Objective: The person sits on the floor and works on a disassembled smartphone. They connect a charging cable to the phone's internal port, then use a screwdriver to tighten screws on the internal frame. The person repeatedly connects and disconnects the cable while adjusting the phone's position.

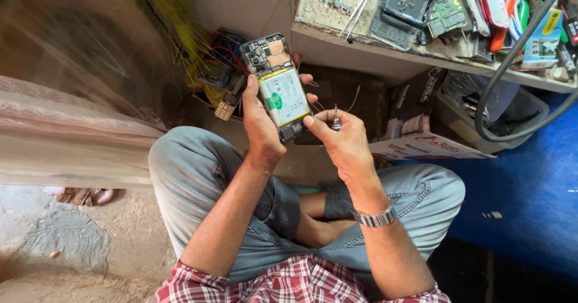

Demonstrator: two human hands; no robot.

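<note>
Leftmost hangs a pale curtain (72, 140), blurred, above a rough grey floor (90, 243). Next comes the person's left knee in grey jeans (192, 170), legs crossed, with a red checked shirt (283, 285) at the bottom edge.

The left hand (259, 125) is raised over the lap and closed around a phone (276, 86) with its back cover off. The thumb lies along the phone's left edge and the fingertips curl round the right edge, so the grip is firm. The phone stands nearly upright, tilted a little to the left, showing a circuit board at the top and a white battery with a green mark below it. Behind the phone, on the floor, lie a small keypad handset (226, 107) and a tangle of red and blue wires (223, 50).

Just to the right, the right hand (340, 140) pinches a small screwdriver (336, 121) between thumb and forefinger, the other fingers folded in. Its thumb tip touches the phone's lower right corner. A metal watch (374, 219) sits on that wrist.

Farther right, a workbench (361, 38) carries phone shells, a green board and tweezers. Below it stand cardboard boxes (421, 98) and a clear bin (512, 110), with a grey cable (518, 50) looping over them. A blue floor (530, 207) fills the right side.
</note>
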